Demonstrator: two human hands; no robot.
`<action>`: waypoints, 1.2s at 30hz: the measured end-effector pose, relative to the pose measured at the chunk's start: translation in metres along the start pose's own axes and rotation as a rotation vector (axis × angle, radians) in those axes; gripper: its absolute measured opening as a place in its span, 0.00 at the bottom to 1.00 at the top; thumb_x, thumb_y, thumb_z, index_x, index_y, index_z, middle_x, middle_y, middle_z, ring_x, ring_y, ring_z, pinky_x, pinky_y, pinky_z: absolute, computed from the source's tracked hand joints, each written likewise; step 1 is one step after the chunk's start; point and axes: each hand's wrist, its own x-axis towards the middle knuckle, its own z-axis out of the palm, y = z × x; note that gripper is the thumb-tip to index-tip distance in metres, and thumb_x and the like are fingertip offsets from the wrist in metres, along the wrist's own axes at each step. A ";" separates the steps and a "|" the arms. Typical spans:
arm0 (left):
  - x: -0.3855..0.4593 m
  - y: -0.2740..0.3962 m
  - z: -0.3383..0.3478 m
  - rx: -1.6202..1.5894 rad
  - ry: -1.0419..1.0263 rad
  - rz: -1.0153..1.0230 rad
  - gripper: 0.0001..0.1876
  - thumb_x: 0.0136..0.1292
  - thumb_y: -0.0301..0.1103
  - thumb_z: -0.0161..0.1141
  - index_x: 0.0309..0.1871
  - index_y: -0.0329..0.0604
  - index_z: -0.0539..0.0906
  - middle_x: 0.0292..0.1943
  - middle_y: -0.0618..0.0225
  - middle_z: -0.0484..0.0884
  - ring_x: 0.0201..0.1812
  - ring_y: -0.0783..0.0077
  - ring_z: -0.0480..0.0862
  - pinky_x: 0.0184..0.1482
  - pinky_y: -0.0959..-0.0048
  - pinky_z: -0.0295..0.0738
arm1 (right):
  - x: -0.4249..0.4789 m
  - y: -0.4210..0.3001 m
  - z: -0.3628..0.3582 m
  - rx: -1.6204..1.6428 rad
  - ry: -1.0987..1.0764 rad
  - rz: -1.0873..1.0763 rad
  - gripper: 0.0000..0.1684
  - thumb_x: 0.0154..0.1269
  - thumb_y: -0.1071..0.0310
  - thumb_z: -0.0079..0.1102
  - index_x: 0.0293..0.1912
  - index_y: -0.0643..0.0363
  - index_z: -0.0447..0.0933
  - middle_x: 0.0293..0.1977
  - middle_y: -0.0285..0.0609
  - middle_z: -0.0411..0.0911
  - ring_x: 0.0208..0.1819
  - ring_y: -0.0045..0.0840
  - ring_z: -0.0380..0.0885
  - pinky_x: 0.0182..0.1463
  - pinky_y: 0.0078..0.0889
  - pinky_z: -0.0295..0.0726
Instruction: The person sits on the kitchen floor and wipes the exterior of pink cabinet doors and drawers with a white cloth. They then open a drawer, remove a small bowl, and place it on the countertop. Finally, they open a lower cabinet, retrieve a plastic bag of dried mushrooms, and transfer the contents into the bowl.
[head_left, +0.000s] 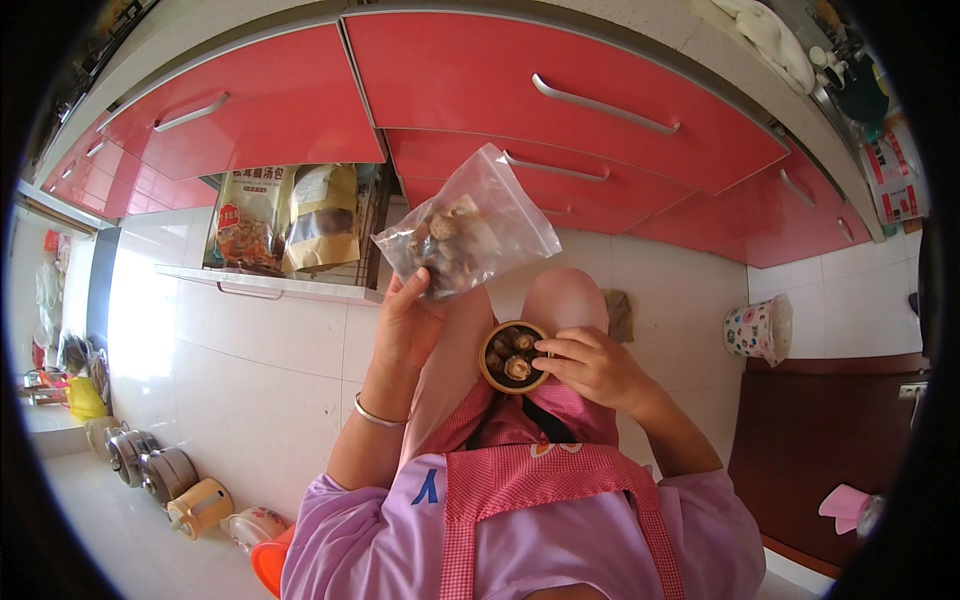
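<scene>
My left hand grips the lower corner of a clear zip-seal plastic bag, its thumb pressed on the near side. Dried mushrooms are bunched in the lower part of the bag. Over my lap is a small round bowl with a tan rim and dark inside. Several mushrooms lie in it, some with pale undersides up. My right hand holds the bowl at its right side, fingertips over the rim; its thumb is hidden.
An open low drawer at left contains food packets. Red cabinet fronts rise ahead. A patterned waste bin stands at right. Metal pots and a yellowish jug line the floor at lower left, near an orange container.
</scene>
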 end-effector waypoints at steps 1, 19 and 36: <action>0.000 -0.001 -0.002 0.002 0.002 0.000 0.29 0.73 0.30 0.65 0.75 0.42 0.70 0.69 0.62 0.79 0.70 0.60 0.78 0.74 0.56 0.73 | 0.003 -0.001 -0.005 0.021 0.020 0.002 0.15 0.61 0.72 0.67 0.49 0.55 0.87 0.52 0.38 0.85 0.53 0.33 0.81 0.56 0.38 0.82; 0.002 0.029 0.005 0.733 0.220 0.168 0.25 0.75 0.26 0.61 0.73 0.38 0.71 0.64 0.62 0.79 0.64 0.69 0.77 0.66 0.66 0.73 | 0.138 0.038 -0.027 0.917 0.249 0.584 0.07 0.71 0.69 0.70 0.42 0.64 0.86 0.32 0.31 0.86 0.35 0.09 0.80 0.40 0.17 0.78; -0.025 0.054 0.073 0.864 0.018 0.204 0.10 0.79 0.31 0.60 0.40 0.34 0.79 0.34 0.69 0.84 0.36 0.81 0.83 0.41 0.78 0.81 | 0.164 -0.030 -0.018 0.681 0.230 0.207 0.12 0.62 0.72 0.74 0.43 0.65 0.82 0.34 0.43 0.83 0.36 0.27 0.87 0.37 0.28 0.86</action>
